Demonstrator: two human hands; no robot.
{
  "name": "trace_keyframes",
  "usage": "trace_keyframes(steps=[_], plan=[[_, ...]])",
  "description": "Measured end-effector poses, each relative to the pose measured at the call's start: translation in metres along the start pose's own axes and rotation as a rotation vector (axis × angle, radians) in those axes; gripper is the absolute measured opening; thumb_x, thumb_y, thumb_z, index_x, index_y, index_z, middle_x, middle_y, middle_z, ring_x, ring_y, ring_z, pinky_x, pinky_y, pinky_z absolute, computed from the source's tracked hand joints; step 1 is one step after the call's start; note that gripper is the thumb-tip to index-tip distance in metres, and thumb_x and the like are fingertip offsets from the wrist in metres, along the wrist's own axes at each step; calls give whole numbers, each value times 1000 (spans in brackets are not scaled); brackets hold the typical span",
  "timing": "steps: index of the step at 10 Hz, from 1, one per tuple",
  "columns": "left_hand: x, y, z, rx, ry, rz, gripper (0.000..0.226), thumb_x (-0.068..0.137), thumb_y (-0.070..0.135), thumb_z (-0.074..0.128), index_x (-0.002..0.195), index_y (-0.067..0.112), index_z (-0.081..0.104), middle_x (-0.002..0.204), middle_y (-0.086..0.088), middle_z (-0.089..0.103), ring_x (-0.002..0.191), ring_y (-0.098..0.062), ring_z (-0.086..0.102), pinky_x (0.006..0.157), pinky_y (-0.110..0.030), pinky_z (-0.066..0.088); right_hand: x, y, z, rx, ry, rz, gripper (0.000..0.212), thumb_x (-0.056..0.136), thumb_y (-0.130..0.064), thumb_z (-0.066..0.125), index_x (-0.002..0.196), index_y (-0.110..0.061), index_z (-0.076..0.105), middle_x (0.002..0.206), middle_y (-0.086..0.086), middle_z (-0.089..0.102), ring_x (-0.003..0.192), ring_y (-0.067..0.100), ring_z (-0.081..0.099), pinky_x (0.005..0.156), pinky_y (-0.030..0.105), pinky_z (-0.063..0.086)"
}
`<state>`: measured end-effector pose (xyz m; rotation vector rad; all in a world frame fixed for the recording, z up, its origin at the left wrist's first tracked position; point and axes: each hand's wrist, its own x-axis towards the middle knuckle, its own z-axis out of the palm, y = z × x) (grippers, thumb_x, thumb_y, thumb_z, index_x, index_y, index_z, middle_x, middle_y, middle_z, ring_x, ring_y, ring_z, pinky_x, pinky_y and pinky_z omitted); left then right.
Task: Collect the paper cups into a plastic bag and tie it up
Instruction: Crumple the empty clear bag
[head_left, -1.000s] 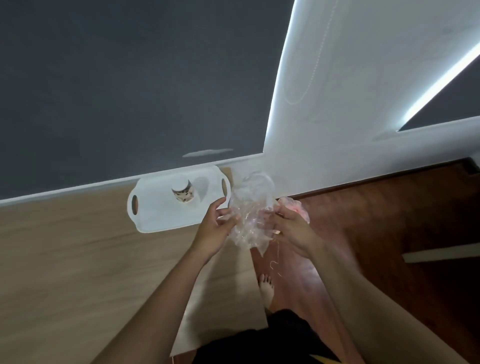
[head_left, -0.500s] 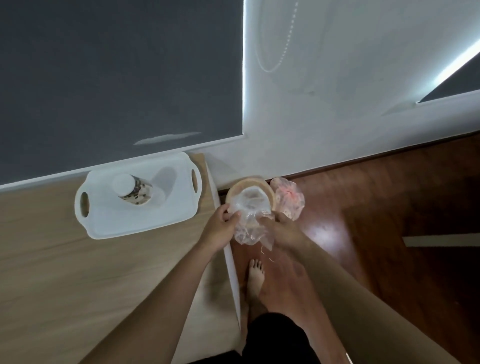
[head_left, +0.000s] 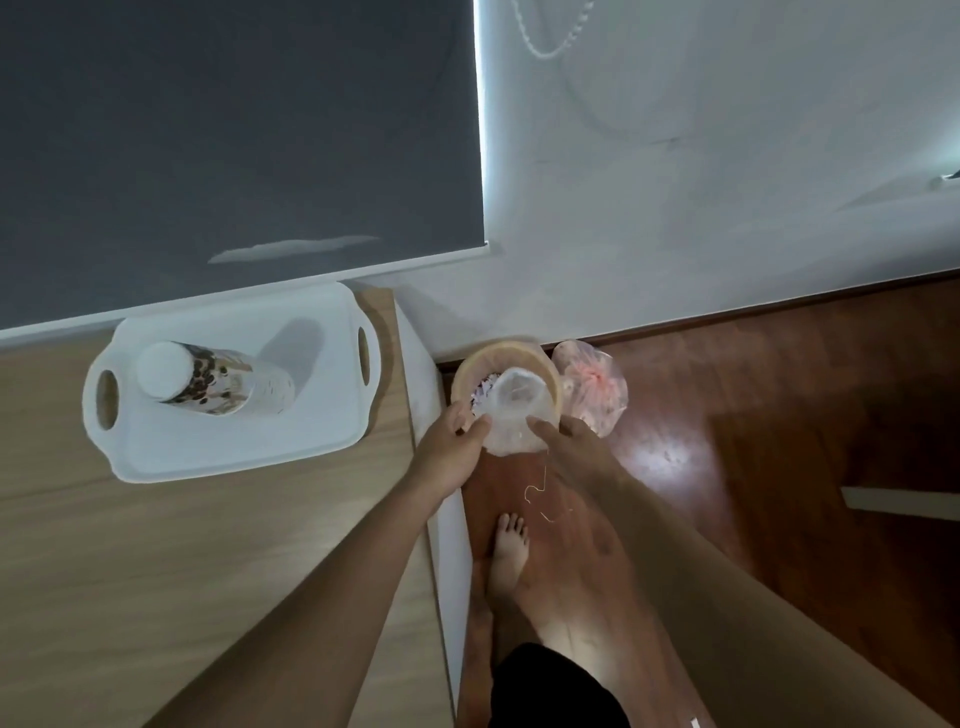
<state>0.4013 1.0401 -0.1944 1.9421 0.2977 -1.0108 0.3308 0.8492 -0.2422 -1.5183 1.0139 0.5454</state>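
A clear plastic bag is held open between my two hands, off the right edge of the wooden table. My left hand pinches its left rim and my right hand pinches its right rim. The bag hangs over a round tan bin on the floor. A stack of patterned paper cups lies tilted on its side in a white tray on the table, to the left of my hands. A thin string dangles below the bag.
A pinkish plastic bag sits on the floor right of the bin. The white tray lies at the table's far right corner by the grey wall. My bare foot stands on the reddish wooden floor beside the table edge.
The view has tilted down and rightward, so the tray and cups shifted left. My hands with the bag have lowered from mid-air to just above the tan bin.
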Motion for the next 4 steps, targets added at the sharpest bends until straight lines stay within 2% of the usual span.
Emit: trace_keyframes(steps=[1,2,3,4], plan=[[-5,-4,-4,-7,19,20,65,114,45,58,172,22,40,176,-1,46,161,-19,46,121,-32,38,21,24,-1,-46,-14,31,100,66,-89,73,135,-17,69,86,-1,74,85,24,72,80,44,57],[-14,-7,-10,-7,53,50,58,115,41,59,168,22,47,171,3,52,153,-16,53,110,-28,40,8,19,2,-96,-59,21,101,69,-81,69,138,-7,65,74,0,67,63,16,62,62,34,48],[-20,-12,-15,-59,78,76,51,115,36,60,163,22,53,166,5,57,145,-13,60,119,-34,48,1,18,6,-104,-92,15,105,71,-81,66,149,-10,60,81,-3,68,62,9,63,57,31,51],[-25,-17,-19,-76,141,161,42,115,33,61,156,25,61,155,10,66,136,-10,66,122,-44,53,-20,-2,16,-82,-122,8,82,88,-66,70,151,-15,59,100,-7,70,84,11,72,82,43,66]])
